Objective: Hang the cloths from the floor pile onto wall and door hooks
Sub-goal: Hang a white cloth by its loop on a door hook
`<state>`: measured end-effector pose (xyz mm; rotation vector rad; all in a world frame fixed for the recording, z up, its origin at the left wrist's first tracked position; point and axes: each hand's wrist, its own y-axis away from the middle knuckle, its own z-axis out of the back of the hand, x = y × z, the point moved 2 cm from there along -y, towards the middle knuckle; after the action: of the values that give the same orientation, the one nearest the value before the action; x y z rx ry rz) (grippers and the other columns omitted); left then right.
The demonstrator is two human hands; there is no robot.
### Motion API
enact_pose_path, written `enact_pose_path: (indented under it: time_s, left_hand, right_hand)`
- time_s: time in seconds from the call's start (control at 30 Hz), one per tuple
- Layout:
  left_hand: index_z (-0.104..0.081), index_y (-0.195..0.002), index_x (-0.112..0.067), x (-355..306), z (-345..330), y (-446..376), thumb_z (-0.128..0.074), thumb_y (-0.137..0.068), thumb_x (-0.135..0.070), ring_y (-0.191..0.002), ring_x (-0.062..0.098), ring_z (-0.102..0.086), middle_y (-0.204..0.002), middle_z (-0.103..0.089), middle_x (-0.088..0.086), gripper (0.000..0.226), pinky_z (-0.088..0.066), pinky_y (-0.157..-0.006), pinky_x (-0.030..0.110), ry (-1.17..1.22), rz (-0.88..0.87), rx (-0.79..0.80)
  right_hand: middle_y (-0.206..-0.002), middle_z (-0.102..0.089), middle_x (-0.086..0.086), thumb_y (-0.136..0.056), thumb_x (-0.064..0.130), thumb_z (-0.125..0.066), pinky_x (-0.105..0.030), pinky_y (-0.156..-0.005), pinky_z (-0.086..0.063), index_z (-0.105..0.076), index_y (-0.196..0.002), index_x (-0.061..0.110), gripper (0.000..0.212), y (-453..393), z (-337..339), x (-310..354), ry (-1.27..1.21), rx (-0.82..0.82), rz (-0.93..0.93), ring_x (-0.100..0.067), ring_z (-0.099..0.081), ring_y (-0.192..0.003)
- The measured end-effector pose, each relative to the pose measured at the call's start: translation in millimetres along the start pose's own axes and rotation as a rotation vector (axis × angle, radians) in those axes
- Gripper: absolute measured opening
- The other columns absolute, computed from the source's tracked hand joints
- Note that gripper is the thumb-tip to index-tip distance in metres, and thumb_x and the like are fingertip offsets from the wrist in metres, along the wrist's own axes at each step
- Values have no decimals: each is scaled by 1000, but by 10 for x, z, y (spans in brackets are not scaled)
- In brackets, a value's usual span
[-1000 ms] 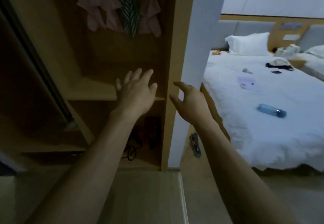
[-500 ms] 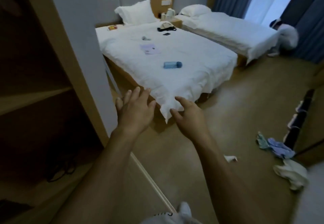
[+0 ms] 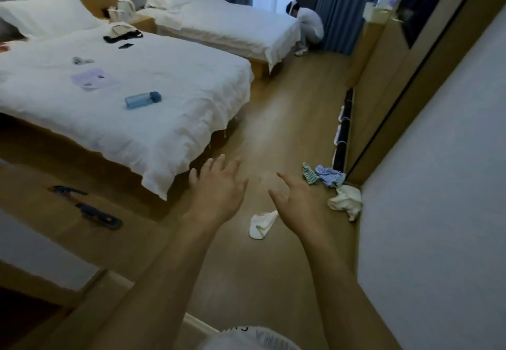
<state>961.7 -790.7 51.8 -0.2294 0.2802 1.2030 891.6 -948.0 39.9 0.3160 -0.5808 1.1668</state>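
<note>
Several cloths lie on the wooden floor. A small white cloth (image 3: 261, 225) lies between my two arms, just left of my right wrist. By the wall corner sit a green striped cloth (image 3: 309, 174), a blue checked cloth (image 3: 329, 175) and a cream cloth (image 3: 346, 201). My left hand (image 3: 217, 192) is stretched out with its fingers spread and holds nothing. My right hand (image 3: 297, 200) is also held out, fingers relaxed and empty, to the left of the cloth pile. No hooks are in view.
A white bed (image 3: 115, 108) carrying a blue bottle (image 3: 142, 99) fills the left. A second bed (image 3: 227, 25) stands behind it, with a crouching person (image 3: 308, 25) at its end. A dark slipper (image 3: 100, 216) lies left. A grey wall (image 3: 438, 185) borders the right.
My view has swung right, from the wardrobe with hung cloths to the room floor. The cloth pile is now nearer the middle. Both hands stay open and empty.
</note>
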Motion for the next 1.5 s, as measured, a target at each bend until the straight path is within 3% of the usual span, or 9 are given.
enact_pose_path:
  time_s: [0.4, 0.83, 1.03, 1.17, 1.27, 1.5]
  left_hand:
    - [-26, -149, -37, -1754, -958, -809, -36, -100, -47, -145, 25, -21, -158, -25, 0, 51, -14, -116, 53, 17, -202, 164]
    - [-29, -150, -31, -2492, -2025, -2358, -41, -99, -45, -141, 28, -29, -155, -30, 3, 54, -23, -114, 54, 2, -362, 371]
    - [-29, -149, -30, -2549, -2410, -3350, -44, -97, -44, -137, 31, -34, -154, -33, 3, 56, -26, -110, 50, -34, -370, 445]
    - [-33, -148, -27, -2292, -2848, -3892, -49, -95, -42, -132, 35, -39, -150, -38, 8, 57, -30, -109, 50, -75, -294, 533]
    - [-35, -147, -26, -1948, -3277, -4151, -52, -94, -43, -129, 37, -43, -148, -40, 10, 59, -34, -107, 49, -114, -199, 627]
    - [-38, -143, -23, -1111, -4386, -4338, -54, -94, -39, -121, 35, -50, -140, -47, 9, 54, -38, -99, 44, -159, 22, 741]
  right_hand:
    - [-143, -49, -2, -94, 33, -55, -29, -108, -34, -48, -140, 19, 49, -446, 804, -1704, 20, -59, -244, -18, -45, -130]
    - [-136, -54, -3, -95, 33, -54, -29, -97, -40, -51, -137, 25, 43, -1456, 1008, -2752, -5, -86, -511, -21, -51, -122]
    - [-139, -52, -4, -95, 34, -54, -34, -102, -41, -47, -140, 25, 47, -2264, 965, -2959, 48, -6, -566, -23, -49, -125]
    - [-141, -50, -1, -94, 33, -56, -28, -103, -36, -46, -141, 24, 49, -2734, 736, -3154, 71, 81, -545, -20, -47, -128]
    - [-143, -49, -2, -93, 32, -57, -27, -106, -32, -47, -141, 20, 50, -3095, 341, -3357, 76, 212, -517, -19, -45, -130]
    - [-138, -53, -6, -93, 32, -57, -33, -102, -39, -49, -137, 20, 47, -3916, -1037, -3916, 36, 547, -439, -24, -50, -124]
